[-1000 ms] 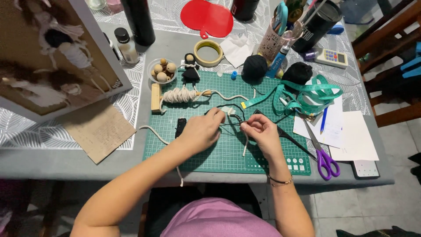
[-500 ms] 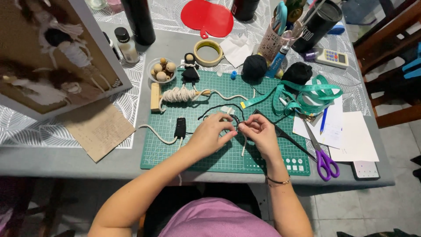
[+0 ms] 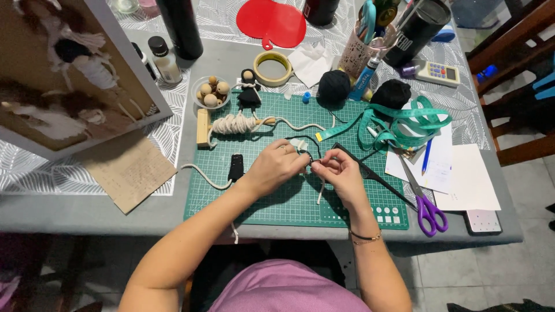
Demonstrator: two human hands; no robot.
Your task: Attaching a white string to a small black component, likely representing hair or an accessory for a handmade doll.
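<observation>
The left hand (image 3: 276, 167) and the right hand (image 3: 338, 172) meet fingertip to fingertip over the green cutting mat (image 3: 277, 199) on the counter (image 3: 87, 202). Both hands are closed in a pinch on a thin black cord (image 3: 303, 140), which loops up and away from the fingertips across the mat. A pale stick (image 3: 319, 193) lies on the mat just below the right hand; whether the hand touches it cannot be told.

Beyond the left hand lies a wooden spool wound with cream rope (image 3: 231, 123), and a loose rope end (image 3: 199, 176) curves across the mat edge beside the left wrist. A small black clip (image 3: 235, 167) sits just left of the left hand. A bowl of wooden beads (image 3: 211, 92) and a small black doll figure (image 3: 249, 92) stand further beyond.

To the right of the right hand lie a black comb (image 3: 370, 173), purple-handled scissors (image 3: 425, 205) and a green measuring tape (image 3: 399, 118) over white paper sheets (image 3: 468, 185). Two black yarn balls (image 3: 334, 86) sit beyond both hands, near a roll of tape (image 3: 273, 68).
</observation>
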